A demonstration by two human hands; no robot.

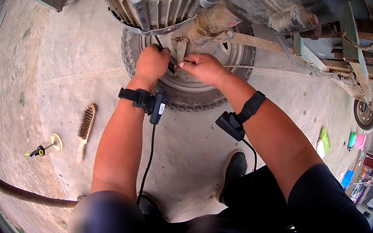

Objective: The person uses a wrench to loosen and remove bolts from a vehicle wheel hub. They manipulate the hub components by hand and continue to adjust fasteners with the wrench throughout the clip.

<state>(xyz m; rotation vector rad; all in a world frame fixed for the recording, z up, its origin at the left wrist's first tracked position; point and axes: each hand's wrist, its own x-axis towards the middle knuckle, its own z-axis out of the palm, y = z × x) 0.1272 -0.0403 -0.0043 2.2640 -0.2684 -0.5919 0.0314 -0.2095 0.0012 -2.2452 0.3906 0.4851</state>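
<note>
Rusty lever (181, 48), upper centre of the frame: right hand (204, 68) pinches its lower end; left hand (153, 63) clamps a dark tool (171, 66).

Your straps (138, 98) black, your sleeves (321, 198) dark navy, your tool (171, 67) black. Lever (182, 48) rusty brown; tyre (194, 100) grey-black, tread-patterned; brush (84, 146) tan.

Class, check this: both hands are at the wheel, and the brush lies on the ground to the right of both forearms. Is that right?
The side is wrong: the head view shows the brush on the ground left of both forearms. The left hand and right hand are indeed at the wheel.
</note>
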